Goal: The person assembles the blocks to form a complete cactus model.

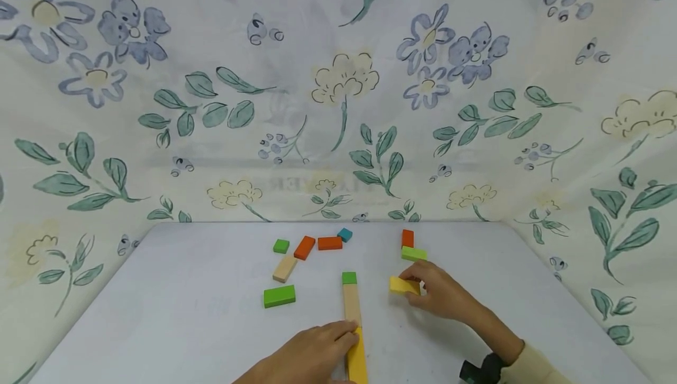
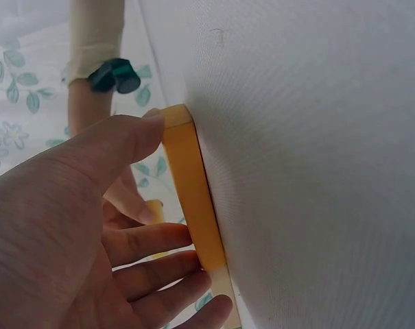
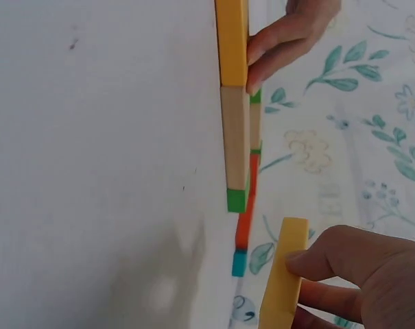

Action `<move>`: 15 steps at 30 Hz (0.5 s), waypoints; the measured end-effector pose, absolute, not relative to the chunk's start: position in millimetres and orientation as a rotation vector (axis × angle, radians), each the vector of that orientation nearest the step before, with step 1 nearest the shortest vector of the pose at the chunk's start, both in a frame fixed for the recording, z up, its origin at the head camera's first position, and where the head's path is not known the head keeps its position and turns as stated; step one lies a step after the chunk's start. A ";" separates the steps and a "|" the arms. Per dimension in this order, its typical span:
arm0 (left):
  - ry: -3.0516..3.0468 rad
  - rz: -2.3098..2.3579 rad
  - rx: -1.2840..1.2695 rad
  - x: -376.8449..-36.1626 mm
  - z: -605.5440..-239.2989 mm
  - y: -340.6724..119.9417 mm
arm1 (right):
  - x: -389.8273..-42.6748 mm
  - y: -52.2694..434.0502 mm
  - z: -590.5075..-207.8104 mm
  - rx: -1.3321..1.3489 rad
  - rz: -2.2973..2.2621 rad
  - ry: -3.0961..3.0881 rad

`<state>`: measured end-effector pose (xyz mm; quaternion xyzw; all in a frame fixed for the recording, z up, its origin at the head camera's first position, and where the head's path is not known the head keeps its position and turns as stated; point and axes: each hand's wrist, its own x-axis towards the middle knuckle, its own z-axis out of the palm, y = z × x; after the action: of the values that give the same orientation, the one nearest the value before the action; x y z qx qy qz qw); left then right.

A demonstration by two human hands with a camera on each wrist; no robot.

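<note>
A straight row lies on the table: a small green block [image 1: 349, 278], a plain wooden block [image 1: 351, 303] and a long orange-yellow block [image 1: 357, 360] end to end. My left hand [image 1: 312, 349] is at the orange-yellow block, thumb on its near end and fingers along its left side, as the left wrist view shows. To the right of the row, my right hand [image 1: 444, 294] pinches a yellow block [image 1: 398, 286] between thumb and fingers. In the right wrist view this yellow block [image 3: 282, 281] is held above the table, tilted a little.
Left of the row lie a long green block [image 1: 279, 297], a plain wooden block [image 1: 284, 269] and a small green block [image 1: 281, 246]. Two red blocks [image 1: 330, 243] and a blue block [image 1: 345, 234] sit farther back. Beyond my right hand are a light green block [image 1: 414, 253] and a red block [image 1: 408, 237].
</note>
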<state>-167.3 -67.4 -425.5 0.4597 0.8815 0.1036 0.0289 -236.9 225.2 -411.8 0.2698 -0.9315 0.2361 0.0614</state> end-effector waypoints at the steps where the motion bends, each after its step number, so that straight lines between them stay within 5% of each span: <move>1: 2.711 0.318 1.406 -167.5 -425.0 -67.3 | -236.4 223.4 -412.0 0.825 0.715 -2.817; 15: 2.699 0.288 1.332 -165.5 -423.6 -66.1 | -236.6 194.2 -417.9 0.954 0.734 -2.897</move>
<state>-165.5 -66.1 -423.6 0.4398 0.8911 0.0952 0.0590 -236.6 194.2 -417.9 0.3042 -0.9234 0.2341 0.0021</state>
